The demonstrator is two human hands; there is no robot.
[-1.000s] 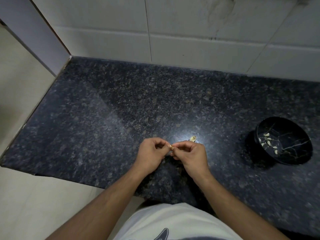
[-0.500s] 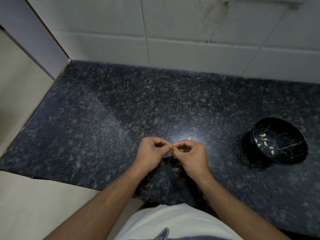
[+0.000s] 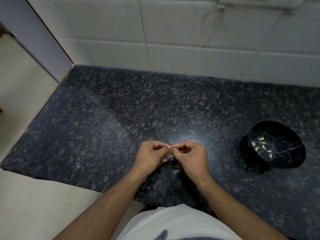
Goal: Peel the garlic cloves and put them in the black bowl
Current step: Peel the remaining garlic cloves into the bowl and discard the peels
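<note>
At the lower centre of the frame, the left hand (image 3: 151,155) and right hand (image 3: 192,155) meet over the table (image 3: 107,129), each grip pinching one small garlic clove (image 3: 171,146) between thumb and fingertips. To peel well, I judge one hand should steady the clove while the other's nail lifts the skin from an end. The black bowl (image 3: 292,164), at right, holds peeled cloves (image 3: 262,146). No writing is readable.
</note>
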